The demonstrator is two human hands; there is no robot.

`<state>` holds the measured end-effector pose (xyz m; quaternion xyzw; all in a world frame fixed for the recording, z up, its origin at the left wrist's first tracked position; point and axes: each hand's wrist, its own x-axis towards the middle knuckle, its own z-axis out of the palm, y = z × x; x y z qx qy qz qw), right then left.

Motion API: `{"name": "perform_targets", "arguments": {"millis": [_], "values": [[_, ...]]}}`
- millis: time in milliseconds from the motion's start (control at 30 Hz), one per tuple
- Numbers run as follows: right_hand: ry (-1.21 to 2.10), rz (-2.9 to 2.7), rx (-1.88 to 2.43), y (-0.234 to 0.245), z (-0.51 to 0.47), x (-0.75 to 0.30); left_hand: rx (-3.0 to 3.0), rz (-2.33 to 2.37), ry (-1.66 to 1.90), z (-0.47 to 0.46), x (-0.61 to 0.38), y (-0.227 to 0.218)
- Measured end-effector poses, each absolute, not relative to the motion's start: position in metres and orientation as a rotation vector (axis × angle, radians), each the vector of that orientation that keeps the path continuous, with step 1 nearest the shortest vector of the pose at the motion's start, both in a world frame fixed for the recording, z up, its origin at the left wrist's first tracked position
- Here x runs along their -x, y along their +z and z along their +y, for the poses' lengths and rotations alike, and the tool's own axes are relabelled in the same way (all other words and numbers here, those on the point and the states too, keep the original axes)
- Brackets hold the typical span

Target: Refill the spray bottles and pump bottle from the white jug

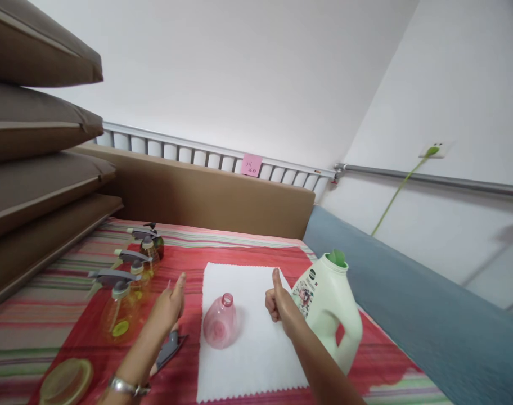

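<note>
My left hand (170, 306) is raised left of the white cloth (256, 360), thumb up, fingers apparently curled in; its far side is hidden. Partly behind that wrist lies a grey spray trigger (169, 350). My right hand (283, 304) is held over the cloth's right part, a closed fist with its thumb up and nothing visible in it. Between the hands, a clear pink bottle (220, 326) without a top rests tilted on the cloth. Right beside my right hand stands a pale green jug (330, 304), its open neck showing green inside.
Several spray bottles, including a yellow one (119, 315), line the left side with a dark pump bottle (157, 243) behind. A yellowish round lid (66, 382) lies front left. Stacked brown cushions (41, 124) rise at left; a blue padded edge (400, 292) runs along the right.
</note>
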<state>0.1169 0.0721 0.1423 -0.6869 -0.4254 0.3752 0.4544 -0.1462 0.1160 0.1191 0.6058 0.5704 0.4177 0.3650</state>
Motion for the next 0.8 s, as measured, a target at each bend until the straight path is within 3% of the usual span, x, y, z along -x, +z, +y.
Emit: {"name": "perform_targets", "arguments": {"millis": [467,800], "values": [[0.888,-1.113,1.719,0.150,0.067,-0.121,-1.501,1.399,1.053,0.119,0.143,0.113],[0.527,-1.111,1.855,0.091,-0.019,-0.170,-1.874,1.228,1.164,0.108,0.083,0.069]]}}
